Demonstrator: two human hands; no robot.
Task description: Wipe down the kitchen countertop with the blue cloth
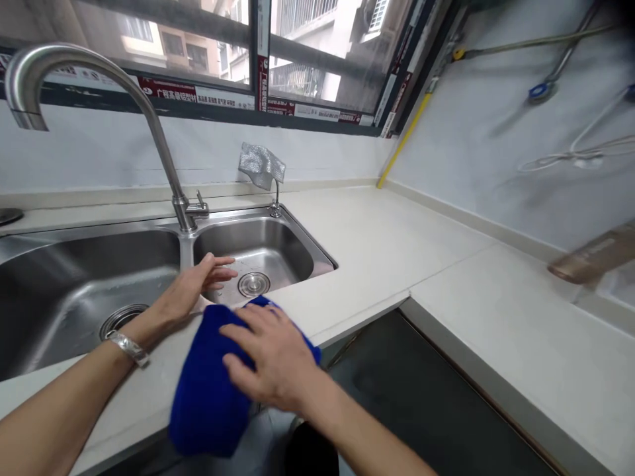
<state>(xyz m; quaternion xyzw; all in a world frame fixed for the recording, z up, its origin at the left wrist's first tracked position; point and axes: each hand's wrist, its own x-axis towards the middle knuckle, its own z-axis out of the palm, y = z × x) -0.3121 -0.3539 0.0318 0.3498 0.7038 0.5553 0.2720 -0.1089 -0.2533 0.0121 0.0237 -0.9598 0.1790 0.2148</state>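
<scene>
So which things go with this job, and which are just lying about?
Probably in the job:
blue cloth, touched by the right grip
double-bowl steel sink, near the left grip
countertop

Probably just there:
gooseneck faucet
silver wrapping
yellow pipe

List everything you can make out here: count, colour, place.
Cloth: 1, blue, under right hand
Sink: 1, steel-grey, two-part, left and centre
Drains: 2, silver, in sink
Faucet: 1, silver, behind sink
Small spout: 1, silver, sink's back right corner
Wrapping: 1, silver, over small spout
Disc: 1, dark, far left
Worktop: 1, off-white, around sink
Walls: 2, pale, behind worktop
Window: 1, dark-framed, above sink
Pipe: 1, yellow, corner of walls
Wall fittings: several, blue and yellow, right
Cord: count unclear, white, right
Tube-shaped thing: 1, brown, right edge
Bracelet: 1, silver, left wrist
Left hand: 1, bare, over sink
Right hand: 1, bare, on cloth
</scene>
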